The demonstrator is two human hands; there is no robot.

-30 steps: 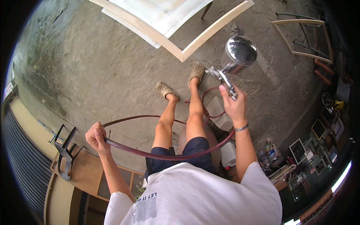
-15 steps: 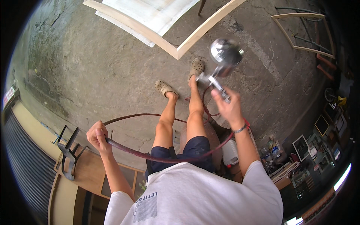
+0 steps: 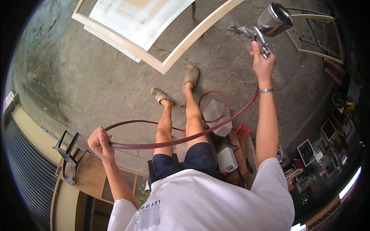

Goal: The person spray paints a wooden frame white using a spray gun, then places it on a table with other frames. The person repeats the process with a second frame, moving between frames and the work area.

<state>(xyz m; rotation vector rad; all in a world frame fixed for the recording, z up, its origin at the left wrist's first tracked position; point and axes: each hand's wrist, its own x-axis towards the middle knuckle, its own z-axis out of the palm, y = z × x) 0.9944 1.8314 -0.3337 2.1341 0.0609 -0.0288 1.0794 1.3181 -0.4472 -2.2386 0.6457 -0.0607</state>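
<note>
My right hand (image 3: 264,65) is wrapped round the handle of a metal spray gun (image 3: 260,37), held out at the upper right. A shiny silver cup (image 3: 274,20) sits on the gun. Out at the left, my left hand (image 3: 101,143) is closed round a dark red hose (image 3: 165,145). The hose sags across in front of my legs and rises to my right wrist; another stretch loops on the floor by my feet. Left of the gun, a pale wooden frame (image 3: 163,66) points its near corner at me, with a white-painted panel (image 3: 135,23) within and beneath it.
A second wooden frame (image 3: 320,51) rests on a stand at the far right. Beside my right leg are a white jug (image 3: 226,159), a stone block (image 3: 217,115) and a red dustpan (image 3: 243,129). A black chair (image 3: 71,158) and a wooden cabinet (image 3: 90,173) stand at the left.
My right hand has swung forward and to the right with the spray gun, drawing the hose up with it. My left hand has barely moved. The view has shifted slightly.
</note>
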